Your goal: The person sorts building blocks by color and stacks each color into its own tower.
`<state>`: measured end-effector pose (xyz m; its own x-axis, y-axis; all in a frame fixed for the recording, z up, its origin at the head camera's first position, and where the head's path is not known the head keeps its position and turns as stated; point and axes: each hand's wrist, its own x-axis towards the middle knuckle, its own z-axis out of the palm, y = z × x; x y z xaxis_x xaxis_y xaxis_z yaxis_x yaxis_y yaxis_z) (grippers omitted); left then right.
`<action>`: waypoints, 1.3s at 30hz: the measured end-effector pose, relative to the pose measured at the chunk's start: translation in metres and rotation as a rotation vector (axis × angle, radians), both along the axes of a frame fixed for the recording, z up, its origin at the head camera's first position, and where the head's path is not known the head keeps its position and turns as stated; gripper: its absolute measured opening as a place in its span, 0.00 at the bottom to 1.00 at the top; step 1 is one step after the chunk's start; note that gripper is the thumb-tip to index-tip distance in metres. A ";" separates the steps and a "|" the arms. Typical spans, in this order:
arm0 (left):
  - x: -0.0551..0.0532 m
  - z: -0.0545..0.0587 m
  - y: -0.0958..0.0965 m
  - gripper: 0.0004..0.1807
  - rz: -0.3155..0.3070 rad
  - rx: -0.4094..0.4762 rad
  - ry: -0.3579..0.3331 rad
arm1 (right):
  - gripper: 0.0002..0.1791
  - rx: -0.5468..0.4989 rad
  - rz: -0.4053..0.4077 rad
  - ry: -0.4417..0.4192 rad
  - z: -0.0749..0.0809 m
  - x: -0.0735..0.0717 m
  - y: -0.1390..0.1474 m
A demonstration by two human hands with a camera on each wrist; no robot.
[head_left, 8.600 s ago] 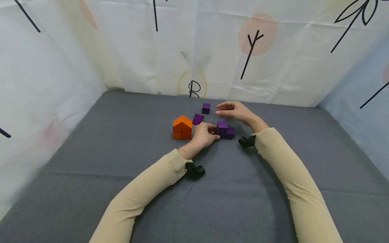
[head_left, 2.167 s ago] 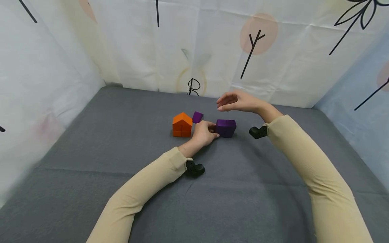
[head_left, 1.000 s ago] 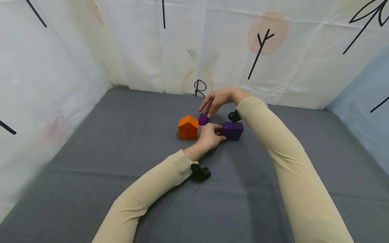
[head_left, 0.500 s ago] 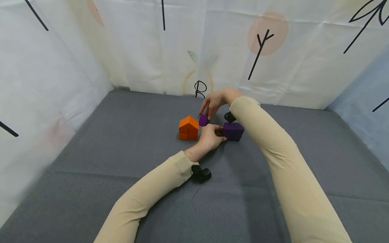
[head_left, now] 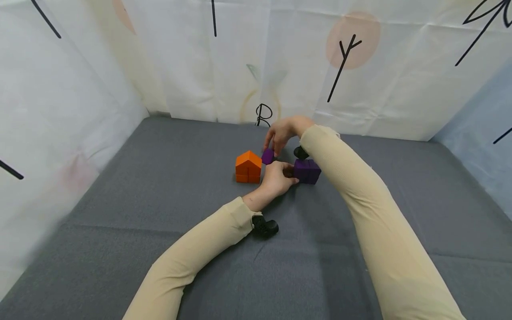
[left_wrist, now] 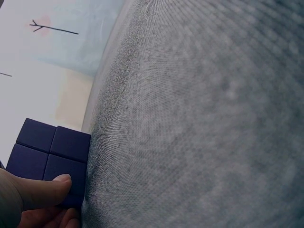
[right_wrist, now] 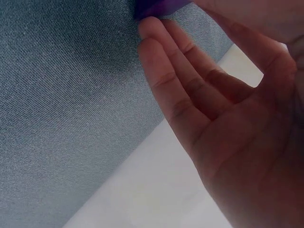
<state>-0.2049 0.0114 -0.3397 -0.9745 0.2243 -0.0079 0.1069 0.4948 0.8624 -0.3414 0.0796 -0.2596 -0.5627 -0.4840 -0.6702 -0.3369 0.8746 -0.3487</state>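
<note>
Purple blocks form a two-by-two stack (head_left: 307, 171) on the grey cloth. My left hand (head_left: 275, 178) grips its left side; in the left wrist view the thumb (left_wrist: 59, 185) lies on the stack's front face (left_wrist: 69, 142). Further back, my right hand (head_left: 283, 132) reaches down and pinches a loose purple block (head_left: 267, 156) between thumb and fingers. That block sits just behind my left hand, beside the orange house-shaped stack (head_left: 248, 170). Only the block's lower edge (right_wrist: 159, 8) shows at the fingertips in the right wrist view, with the thumb mostly hidden.
Grey cloth (head_left: 160, 178) covers the table up to a pale patterned curtain (head_left: 192, 75) behind it. Black wrist cameras are strapped at both cuffs; the right forearm crosses close over the purple stack's right end.
The small purple cube from the back now belongs to the stack, completing its top row. My right hand has moved left to the loose block, which has turned slightly. My left hand stays put.
</note>
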 end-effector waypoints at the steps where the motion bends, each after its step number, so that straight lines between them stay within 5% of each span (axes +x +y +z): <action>1: 0.000 0.000 0.000 0.16 -0.002 -0.001 -0.001 | 0.26 -0.007 -0.004 -0.004 0.000 0.000 0.001; 19: 0.000 0.000 0.000 0.18 0.035 -0.034 -0.038 | 0.24 -0.220 -0.063 0.026 0.012 0.005 0.037; 39: -0.004 -0.005 -0.011 0.19 0.063 -0.051 -0.037 | 0.20 -0.547 -0.183 0.235 0.002 0.030 0.076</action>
